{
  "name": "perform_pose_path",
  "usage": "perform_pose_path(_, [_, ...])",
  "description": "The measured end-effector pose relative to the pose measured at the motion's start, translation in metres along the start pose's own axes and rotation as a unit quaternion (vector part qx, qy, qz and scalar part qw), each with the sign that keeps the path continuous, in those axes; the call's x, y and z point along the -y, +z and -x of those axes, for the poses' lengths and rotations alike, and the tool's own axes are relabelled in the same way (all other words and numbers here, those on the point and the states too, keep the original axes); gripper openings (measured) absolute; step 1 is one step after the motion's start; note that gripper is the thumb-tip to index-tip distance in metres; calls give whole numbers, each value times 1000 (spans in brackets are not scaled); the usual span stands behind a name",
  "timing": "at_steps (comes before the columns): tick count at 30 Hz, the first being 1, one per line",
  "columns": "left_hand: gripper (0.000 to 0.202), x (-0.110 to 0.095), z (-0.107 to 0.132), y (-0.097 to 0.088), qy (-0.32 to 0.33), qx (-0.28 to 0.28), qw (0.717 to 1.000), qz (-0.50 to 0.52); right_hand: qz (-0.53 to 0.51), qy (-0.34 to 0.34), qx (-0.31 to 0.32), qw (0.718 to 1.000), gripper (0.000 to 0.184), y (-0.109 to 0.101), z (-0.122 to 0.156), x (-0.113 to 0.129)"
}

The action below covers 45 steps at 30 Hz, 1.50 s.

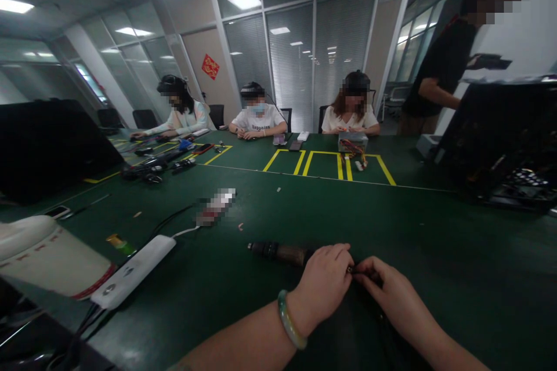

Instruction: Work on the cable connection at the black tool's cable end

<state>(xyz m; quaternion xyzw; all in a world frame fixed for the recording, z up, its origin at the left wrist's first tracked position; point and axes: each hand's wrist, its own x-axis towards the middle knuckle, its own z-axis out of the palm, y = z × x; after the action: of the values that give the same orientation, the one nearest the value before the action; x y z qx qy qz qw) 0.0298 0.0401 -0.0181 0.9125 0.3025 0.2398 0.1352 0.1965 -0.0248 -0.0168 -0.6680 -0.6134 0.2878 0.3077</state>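
Observation:
A slim dark cylindrical tool, which looks like an electric screwdriver, lies along the green table with its metal tip towards the left. My left hand, with a jade-coloured bangle on the wrist, is closed over its rear part and hides it. Close against those fingers, my right hand pinches a thin black cable end between thumb and fingers. A small brassy spot shows between the two hands. Whether the cable end touches the tool is hidden.
To the left stand a white power strip and a white cup. A black monitor is beyond them, cables beside it. Across the table several people sit by yellow tape markings; one stands at the right near an open computer case.

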Motion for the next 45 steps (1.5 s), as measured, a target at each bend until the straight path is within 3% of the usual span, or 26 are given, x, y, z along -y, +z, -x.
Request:
perform_pose_path(6, [11, 0, -1, -1, 20, 9, 1000, 6, 12, 25, -15, 1000, 13, 3, -1, -3])
perform_pose_path(9, [20, -3, 0, -6, 31, 12, 999, 4, 21, 29, -26, 999, 20, 5, -3, -4])
perform_pose_path(13, [23, -5, 2, -10, 20, 12, 1000, 9, 44, 4, 2, 999, 28, 5, -5, -4])
perform_pose_path(19, [14, 1, 1, -5, 47, 11, 999, 22, 89, -14, -3, 996, 35, 6, -7, -2])
perform_pose_path(24, [14, 1, 1, 0, 70, 5, 997, 22, 118, 9, -12, 993, 32, 5, -4, 0])
perform_pose_path(32, [20, -26, -1, 4, 134, 51, 990, 12, 135, 48, -48, 989, 23, -15, 31, 3])
perform_pose_path(37, [37, -45, 10, -15, 194, 55, 979, 24, 134, 86, -86, 983, 27, -24, 68, 8])
perform_pose_path(39, [29, -35, 14, -31, 189, 35, 981, 16, 132, 125, -99, 978, 29, -24, 82, 9])
perform_pose_path(41, [27, -7, 17, -50, 135, -4, 991, -17, 126, 157, -106, 974, 30, -25, 97, 8])
perform_pose_path(45, [38, 94, 25, -94, -46, -84, 984, -151, 119, 169, -129, 970, 31, -24, 123, 4])
